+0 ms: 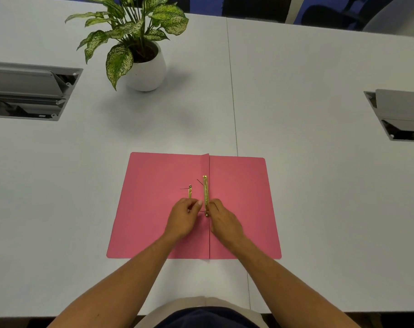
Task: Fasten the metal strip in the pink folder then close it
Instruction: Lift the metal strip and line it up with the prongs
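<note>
The pink folder [151, 209] lies open and flat on the table in front of me. A gold metal strip [205, 189] lies along the spine fold, left of the centre crease. A second, shorter gold piece [189, 192] lies a little to its left on the left flap, partly hidden under my fingers. My left hand [184, 218] pinches that shorter piece at its near end. Fingertips of my right hand [221, 220] press on the near end of the long strip. Thin prongs stick out near both pieces.
A potted plant in a white pot [146, 69] stands at the back left of the white table [307, 185]. Open cable boxes are set into the table at the far left [28, 91] and far right [400, 114]. A table seam runs behind the folder.
</note>
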Motion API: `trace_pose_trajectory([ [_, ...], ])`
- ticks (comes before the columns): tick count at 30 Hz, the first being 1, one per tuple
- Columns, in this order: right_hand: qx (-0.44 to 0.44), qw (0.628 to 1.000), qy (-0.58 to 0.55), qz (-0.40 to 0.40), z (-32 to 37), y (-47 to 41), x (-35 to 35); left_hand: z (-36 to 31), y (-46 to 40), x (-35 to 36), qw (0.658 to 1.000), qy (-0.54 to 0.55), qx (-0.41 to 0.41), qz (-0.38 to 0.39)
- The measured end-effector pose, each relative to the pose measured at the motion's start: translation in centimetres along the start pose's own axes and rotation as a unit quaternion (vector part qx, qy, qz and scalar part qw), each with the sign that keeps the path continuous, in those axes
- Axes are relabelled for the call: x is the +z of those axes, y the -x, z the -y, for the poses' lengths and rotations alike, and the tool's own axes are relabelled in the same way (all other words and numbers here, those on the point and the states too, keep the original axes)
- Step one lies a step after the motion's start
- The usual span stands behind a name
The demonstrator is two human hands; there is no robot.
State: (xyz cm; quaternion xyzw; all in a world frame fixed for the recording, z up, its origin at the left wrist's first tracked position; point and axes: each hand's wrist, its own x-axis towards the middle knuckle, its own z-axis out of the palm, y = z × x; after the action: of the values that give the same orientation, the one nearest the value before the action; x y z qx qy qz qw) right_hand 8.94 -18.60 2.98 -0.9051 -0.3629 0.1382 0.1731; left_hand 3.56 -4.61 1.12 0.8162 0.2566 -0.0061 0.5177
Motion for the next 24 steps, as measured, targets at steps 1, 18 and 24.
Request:
trace_pose_trajectory([
  [1, -0.013, 1.000, 0.004, -0.003, 0.3, -0.2, -0.1, -0.4, -0.2, 0.0, 0.998, 0.055, -0.029, 0.014],
  [18, 0.021, 0.997, -0.076, 0.004, -0.4, -0.6, 0.8, 0.5, -0.6, -2.2, 0.949, 0.261, -0.167, 0.058],
  [24, 0.046, 0.992, -0.107, 0.052, 0.1, -1.8, 0.9, 0.5, -0.5, -2.0, 0.950, 0.248, -0.175, 0.076],
])
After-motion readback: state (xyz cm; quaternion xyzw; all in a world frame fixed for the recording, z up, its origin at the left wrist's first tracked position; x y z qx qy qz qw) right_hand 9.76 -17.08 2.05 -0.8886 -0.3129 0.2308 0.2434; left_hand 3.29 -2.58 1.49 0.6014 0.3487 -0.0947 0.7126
